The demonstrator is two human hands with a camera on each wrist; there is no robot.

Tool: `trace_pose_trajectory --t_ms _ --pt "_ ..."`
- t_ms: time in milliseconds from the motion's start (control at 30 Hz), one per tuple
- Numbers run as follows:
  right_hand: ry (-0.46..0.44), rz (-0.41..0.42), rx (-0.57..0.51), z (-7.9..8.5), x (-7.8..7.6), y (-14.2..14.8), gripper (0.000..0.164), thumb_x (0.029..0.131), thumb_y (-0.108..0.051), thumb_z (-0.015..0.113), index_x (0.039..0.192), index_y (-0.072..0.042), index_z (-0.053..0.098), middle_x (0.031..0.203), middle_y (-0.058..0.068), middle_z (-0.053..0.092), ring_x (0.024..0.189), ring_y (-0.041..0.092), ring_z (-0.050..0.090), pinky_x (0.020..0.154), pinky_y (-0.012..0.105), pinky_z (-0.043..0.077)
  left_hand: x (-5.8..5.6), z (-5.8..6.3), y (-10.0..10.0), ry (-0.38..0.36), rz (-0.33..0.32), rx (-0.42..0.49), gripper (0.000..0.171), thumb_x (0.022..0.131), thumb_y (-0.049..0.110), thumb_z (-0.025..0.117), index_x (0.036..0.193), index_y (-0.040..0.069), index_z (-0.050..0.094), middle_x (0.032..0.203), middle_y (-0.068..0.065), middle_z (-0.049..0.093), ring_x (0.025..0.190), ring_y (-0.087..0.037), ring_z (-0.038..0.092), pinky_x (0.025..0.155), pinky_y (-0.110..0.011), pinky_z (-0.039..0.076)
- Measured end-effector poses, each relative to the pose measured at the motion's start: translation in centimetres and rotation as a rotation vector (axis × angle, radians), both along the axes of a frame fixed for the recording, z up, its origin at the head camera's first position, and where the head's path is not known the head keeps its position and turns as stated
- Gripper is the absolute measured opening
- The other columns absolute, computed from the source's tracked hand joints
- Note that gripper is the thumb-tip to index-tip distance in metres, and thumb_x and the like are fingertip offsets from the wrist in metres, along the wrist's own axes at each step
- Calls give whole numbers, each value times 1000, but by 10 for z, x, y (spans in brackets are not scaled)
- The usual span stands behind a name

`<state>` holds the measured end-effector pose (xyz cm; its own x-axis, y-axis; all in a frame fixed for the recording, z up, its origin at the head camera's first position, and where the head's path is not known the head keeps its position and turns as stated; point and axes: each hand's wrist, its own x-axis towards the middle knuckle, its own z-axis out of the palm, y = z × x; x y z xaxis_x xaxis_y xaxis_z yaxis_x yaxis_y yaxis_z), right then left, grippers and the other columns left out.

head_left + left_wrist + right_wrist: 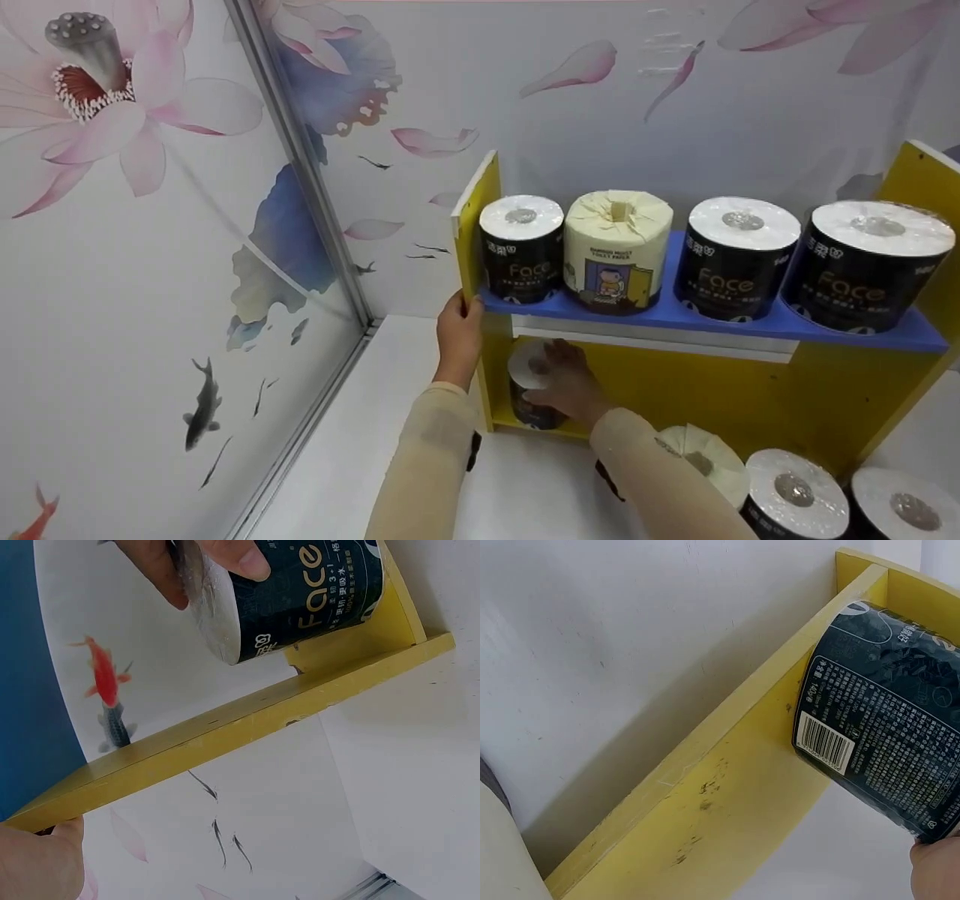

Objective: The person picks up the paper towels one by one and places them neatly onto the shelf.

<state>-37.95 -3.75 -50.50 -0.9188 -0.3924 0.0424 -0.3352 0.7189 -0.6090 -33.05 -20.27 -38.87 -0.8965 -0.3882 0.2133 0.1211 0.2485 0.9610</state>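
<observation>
My left hand point(459, 341) grips the front edge of the shelf's yellow left side panel point(484, 375), just under the blue upper board point(592, 315). In the left wrist view, that hand point(41, 862) is at the panel's lower left end. On the left of the lower level, a black-wrapped toilet paper roll point(529, 366) stands close beside the panel. My right hand point(574, 386) holds it from the right, fingers round its top. The right wrist view shows the roll's barcode side point(885, 720) over the yellow lower board point(727, 787), with part of the hand point(937, 870) at its top edge.
On the upper board stand black-wrapped rolls point(739, 274) and one cream-wrapped roll point(619, 255). In front of the shelf at lower right are a cream-wrapped roll point(709, 465) and two white-topped rolls point(795, 510). A flower-printed wall point(187, 247) stands at left.
</observation>
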Motion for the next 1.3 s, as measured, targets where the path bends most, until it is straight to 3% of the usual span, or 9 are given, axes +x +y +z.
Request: trace_pose_trajectory --t_ms 233,567,933,1300 --pt "6 19 -90 2 1 0 75 78 -28 80 141 -3 49 155 22 25 142 40 17 114 49 21 0 1 0 4 -15 -28 37 101 22 45 130 1 55 94 -13 56 81 -20 47 71 -31 38" --pt "11 31 -77 1 -4 -4 70 79 -28 79 140 -5 51 155 20 27 143 40 18 114 51 21 -1 -1 -1 -17 -8 -17 40 101 24 46 133 2 54 103 -11 58 89 -21 50 77 -33 41" --pt "-3 15 -76 -2 -6 -9 92 79 -33 80 151 -4 30 157 20 21 143 39 17 113 50 22 -1 -1 -1 -4 -6 -17 38 101 22 46 132 1 54 111 -13 60 93 -22 51 82 -36 43" --pt "-29 -19 -89 3 -4 -13 99 74 -31 83 152 -5 27 156 21 20 142 39 19 111 49 27 -2 -1 -1 -4 4 -31 38 100 22 47 131 2 55 114 -13 62 95 -23 52 86 -37 44"
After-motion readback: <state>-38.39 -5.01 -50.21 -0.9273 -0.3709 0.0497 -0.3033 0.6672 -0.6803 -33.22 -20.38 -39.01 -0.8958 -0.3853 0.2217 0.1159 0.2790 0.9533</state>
